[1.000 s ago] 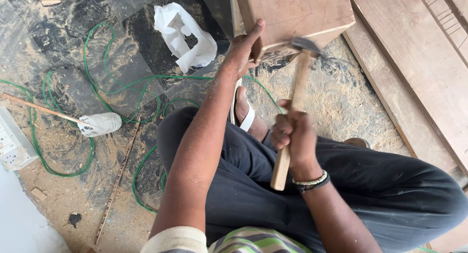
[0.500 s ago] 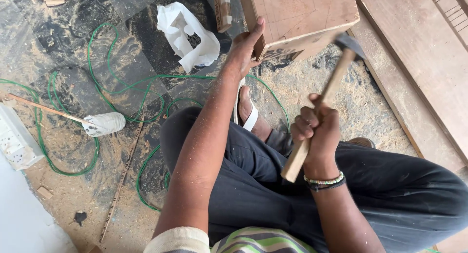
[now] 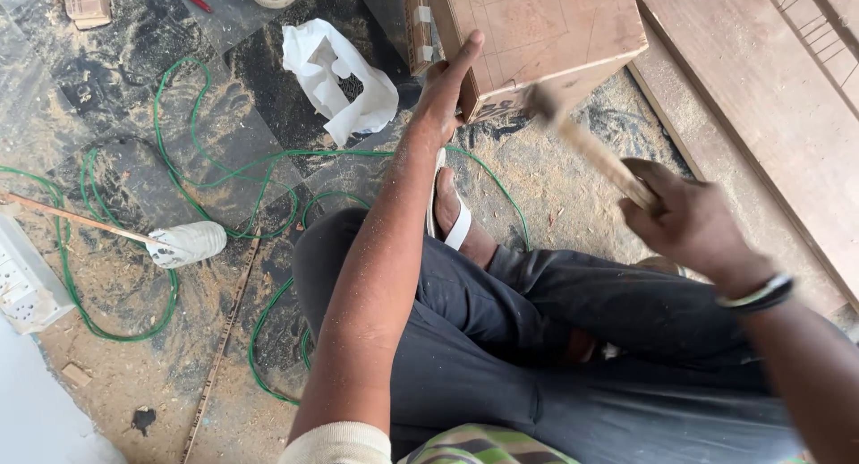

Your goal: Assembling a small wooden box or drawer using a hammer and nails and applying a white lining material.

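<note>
My left hand (image 3: 445, 93) grips the near corner of a brown plywood box (image 3: 537, 34) that stands on the dusty floor. My right hand (image 3: 684, 218) is closed around the wooden handle of a hammer (image 3: 582, 142), blurred by motion, whose head is at the box's lower front edge. I sit cross-legged in dark trousers (image 3: 537, 339), one foot in a white sandal (image 3: 452, 218) just below the box.
A green cable (image 3: 224, 178) loops over the sawdust-covered floor. A crumpled white bag (image 3: 335, 75) lies left of the box. A paint roller (image 3: 183, 243) and a white power strip (image 3: 27, 285) lie at left. Wooden boards (image 3: 761, 97) lie at right.
The hammer was raised beside the box, then swung down to the box's lower edge. My right hand moved right and lower. My left hand stayed on the box corner.
</note>
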